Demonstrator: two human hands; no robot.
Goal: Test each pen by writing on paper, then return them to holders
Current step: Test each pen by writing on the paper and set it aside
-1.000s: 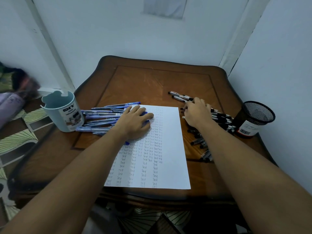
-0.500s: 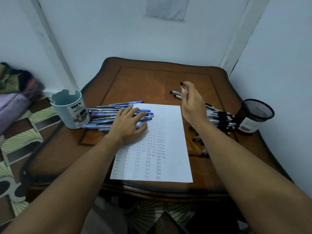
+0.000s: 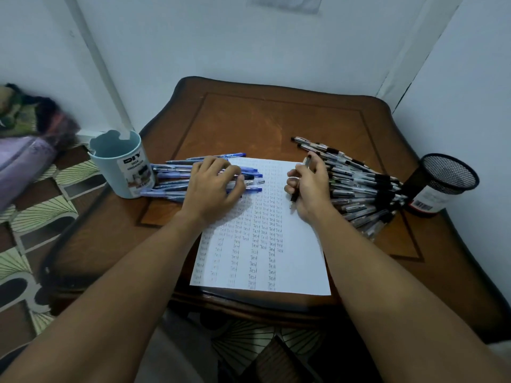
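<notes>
Right hand [image 3: 311,186] grips a black pen [image 3: 295,195], tip down over the paper [image 3: 298,258]; left hand [image 3: 213,186] lies flat, fingers spread, on the blue pens [image 3: 171,178] at the sheet's left edge; black pens [image 3: 359,186] heaped right; light-blue holder [image 3: 121,167] left, mesh holder [image 3: 442,183] right.

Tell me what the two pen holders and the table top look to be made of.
Black holder: apparently metal wire mesh, matte; you can see through its weave. Light blue holder: likely plastic, smooth, opaque, faint sheen, scalloped rim, with a printed label. Table: looks like varnished brown wood, with visible grain, a dark inlay line and glossy rounded edges; could be veneer.
</notes>
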